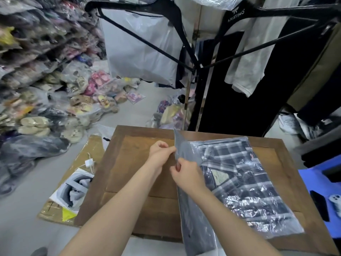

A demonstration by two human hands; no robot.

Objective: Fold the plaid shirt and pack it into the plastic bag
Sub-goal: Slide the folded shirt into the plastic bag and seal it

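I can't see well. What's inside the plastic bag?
The folded plaid shirt fills the plastic bag, with a paper tag showing. Its underside is hidden.

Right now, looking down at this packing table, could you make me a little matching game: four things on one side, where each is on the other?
Things:
1. plaid shirt
2. left hand
3. white phone
4. black hangers

Places:
A. on the blue surface at far right
B. overhead, above the table
C. inside the clear plastic bag
D. pinching the bag's flap edge

Pairs: 1-C, 2-D, 3-A, 4-B
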